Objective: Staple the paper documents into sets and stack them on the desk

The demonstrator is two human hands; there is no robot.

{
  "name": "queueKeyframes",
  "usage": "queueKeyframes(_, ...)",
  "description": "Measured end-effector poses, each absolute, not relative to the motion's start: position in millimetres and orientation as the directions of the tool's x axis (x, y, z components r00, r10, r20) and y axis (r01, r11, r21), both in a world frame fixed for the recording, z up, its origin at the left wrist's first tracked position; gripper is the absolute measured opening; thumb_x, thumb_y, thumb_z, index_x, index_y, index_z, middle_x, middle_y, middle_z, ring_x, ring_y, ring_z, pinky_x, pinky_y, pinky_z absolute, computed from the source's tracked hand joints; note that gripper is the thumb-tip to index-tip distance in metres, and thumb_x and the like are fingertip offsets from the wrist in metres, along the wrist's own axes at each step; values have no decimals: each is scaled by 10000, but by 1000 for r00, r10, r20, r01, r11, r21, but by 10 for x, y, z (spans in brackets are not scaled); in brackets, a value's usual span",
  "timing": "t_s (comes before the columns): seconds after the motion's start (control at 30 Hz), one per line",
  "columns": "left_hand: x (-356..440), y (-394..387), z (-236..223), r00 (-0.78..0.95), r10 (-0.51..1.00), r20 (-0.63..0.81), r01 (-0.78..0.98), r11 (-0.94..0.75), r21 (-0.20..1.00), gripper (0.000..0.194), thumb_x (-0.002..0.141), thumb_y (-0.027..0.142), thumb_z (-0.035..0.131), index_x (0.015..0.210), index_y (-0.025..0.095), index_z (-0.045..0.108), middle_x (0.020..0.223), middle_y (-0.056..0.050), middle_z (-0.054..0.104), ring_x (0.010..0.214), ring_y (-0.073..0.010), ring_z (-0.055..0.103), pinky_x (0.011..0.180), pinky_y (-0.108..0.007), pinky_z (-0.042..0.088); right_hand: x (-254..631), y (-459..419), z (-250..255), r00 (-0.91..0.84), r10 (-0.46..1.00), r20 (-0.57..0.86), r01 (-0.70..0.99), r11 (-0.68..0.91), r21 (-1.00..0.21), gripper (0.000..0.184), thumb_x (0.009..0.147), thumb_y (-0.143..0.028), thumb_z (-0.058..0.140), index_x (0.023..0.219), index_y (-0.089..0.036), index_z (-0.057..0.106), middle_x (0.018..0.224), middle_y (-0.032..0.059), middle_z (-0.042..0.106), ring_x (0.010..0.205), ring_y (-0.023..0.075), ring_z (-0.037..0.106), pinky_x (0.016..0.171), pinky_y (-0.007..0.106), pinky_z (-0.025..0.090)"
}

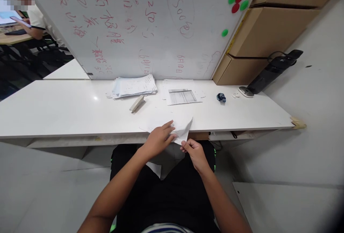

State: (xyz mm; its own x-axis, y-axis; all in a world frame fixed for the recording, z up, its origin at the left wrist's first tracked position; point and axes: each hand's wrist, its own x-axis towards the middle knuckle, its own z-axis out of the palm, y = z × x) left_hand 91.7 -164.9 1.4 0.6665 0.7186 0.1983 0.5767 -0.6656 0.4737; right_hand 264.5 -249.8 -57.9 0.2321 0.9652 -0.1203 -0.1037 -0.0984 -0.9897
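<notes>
A white sheet of paper [182, 127] lies over the front edge of the desk, bent, with one corner raised. My right hand [195, 153] pinches its near right corner between thumb and fingers. Spread fingers of my left hand [158, 140] rest against the sheet's left part, and that hand grips nothing that I can see. Beyond the hands lies a light grey stapler [137, 103]. Behind it is a stack of papers [134, 86], with printed sheets [182, 96] to the right.
A whiteboard [158, 53] stands along the back of the white desk [61, 111]. On the right are cardboard boxes [274, 28], a black bottle [274, 71], a mouse [245, 91] and a small dark blue object [221, 98]. Another person [37, 21] is at far left.
</notes>
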Motion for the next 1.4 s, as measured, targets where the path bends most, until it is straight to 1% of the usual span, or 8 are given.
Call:
queueKeyframes(0.3, 605, -1398, 257, 161, 869, 467, 742, -419, 524, 345, 949, 412, 426, 799, 186, 638, 1063, -80, 669, 975, -214, 623, 805, -277, 453, 2716, -2578, -650, 205, 971, -125, -53, -116, -992, 357, 765, -491, 678, 595, -194, 577, 639, 17, 648, 620, 146, 536, 648, 285, 398)
queueKeyframes(0.47, 700, -1512, 275, 351, 824, 445, 692, -549, 469, 360, 962, 424, 392, 962, 183, 659, 1148, -110, 647, 1060, -235, 595, 860, -321, 451, 2699, -2587, -663, 191, 971, -140, -125, -118, -985, 378, 763, -530, 666, 623, -183, 617, 657, 37, 661, 626, 156, 553, 653, 294, 414)
queueKeyframes(0.6, 844, -1707, 169, 688, 662, 297, 560, -745, 362, 403, 922, 496, 464, 1173, 216, 608, 1276, -105, 600, 1200, -255, 525, 1038, -426, 354, 2699, -2525, -638, 189, 961, -203, -357, -126, -926, 573, 800, -683, 501, 881, -151, 700, 805, 95, 701, 696, 192, 604, 642, 309, 444)
queueKeyframes(0.7, 847, -1809, 138, 764, 596, 248, 499, -789, 359, 432, 902, 527, 490, 1209, 240, 587, 1318, -78, 577, 1260, -257, 475, 1097, -475, 284, 2740, -2437, -593, 136, 962, -235, -459, -149, -876, 669, 799, -738, 425, 971, -147, 688, 862, 104, 700, 720, 195, 607, 617, 298, 455)
queueKeyframes(0.93, 491, -1388, 209, 387, 790, 476, 703, -587, 402, 326, 928, 366, 478, 1225, 257, 555, 1323, -75, 560, 1262, -264, 474, 1045, -452, 390, 2816, -2258, -509, 157, 937, -311, -393, -230, -890, 458, 744, -617, 638, 790, -161, 660, 647, 17, 613, 518, 109, 482, 413, 220, 310)
queueKeyframes(1.1, 206, -745, 89, 55, 941, 334, 917, -180, 356, 576, 884, 424, 521, 1381, 162, 396, 1381, -170, 484, 1270, -350, 438, 989, -487, 406, 2798, -2237, -471, 111, 933, -342, -328, -290, -899, 367, 706, -478, 744, 847, -153, 647, 590, -21, 565, 439, 54, 417, 380, 181, 248)
queueKeyframes(1.2, 96, -513, -30, 101, 968, 229, 913, -182, 365, 557, 894, 387, 496, 1399, 186, 378, 1321, -145, 545, 1194, -330, 512, 950, -448, 427, 2792, -2300, -454, 82, 943, -322, -250, -293, -923, 385, 744, -476, 708, 941, -154, 633, 608, -10, 595, 425, 55, 411, 375, 178, 248)
queueKeyframes(1.4, -7, -471, -162, 185, 939, 290, 857, -299, 419, 433, 896, 263, 443, 1324, 208, 486, 1277, -86, 594, 1140, -285, 548, 961, -392, 418, 2887, -2389, -386, 209, 957, -200, -64, -191, -979, 407, 760, -487, 684, 991, -155, 638, 663, 12, 642, 494, 111, 505, 407, 208, 317)
